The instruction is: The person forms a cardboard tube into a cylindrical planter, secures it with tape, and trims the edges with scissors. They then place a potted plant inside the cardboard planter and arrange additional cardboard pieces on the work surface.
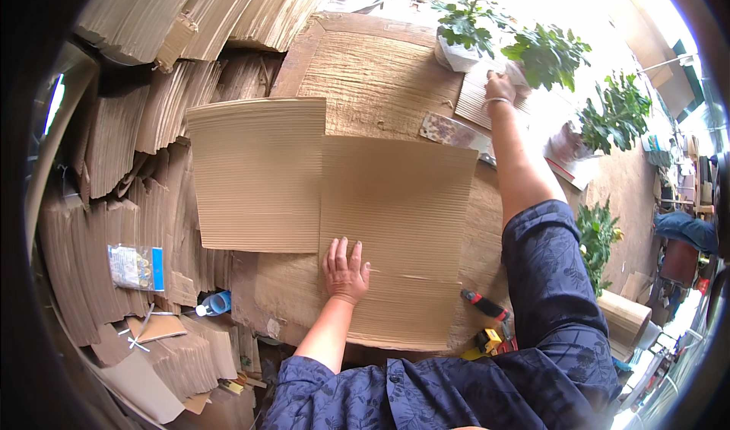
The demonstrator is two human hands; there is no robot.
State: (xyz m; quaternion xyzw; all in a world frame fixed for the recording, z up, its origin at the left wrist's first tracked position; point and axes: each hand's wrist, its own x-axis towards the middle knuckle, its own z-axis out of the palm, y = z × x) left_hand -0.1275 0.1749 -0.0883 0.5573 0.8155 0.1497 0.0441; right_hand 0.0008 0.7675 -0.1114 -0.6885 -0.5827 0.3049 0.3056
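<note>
My left hand (346, 273) lies flat on a sheet of corrugated cardboard (399, 213), its fingers spread a little. This sheet meets a second corrugated cardboard sheet (256, 179) along a vertical edge to its left. My right hand (501, 89) is stretched far forward, over a small corrugated cardboard piece (472, 96) beside a potted plant (544, 53). Its fingers are bent, and glare and the hand itself hide whether they grip anything. Near that forearm a flower-patterned strip (453, 129) rests on the wooden board (376, 68).
Stacked cardboard (182, 105) crowds the left side. A red-and-black handled tool (485, 304) and a yellow tape measure (488, 341) lie close to my body at the right. More leafy plants (616, 113) stand at the right. A blue bottle (215, 303) sits left of the board.
</note>
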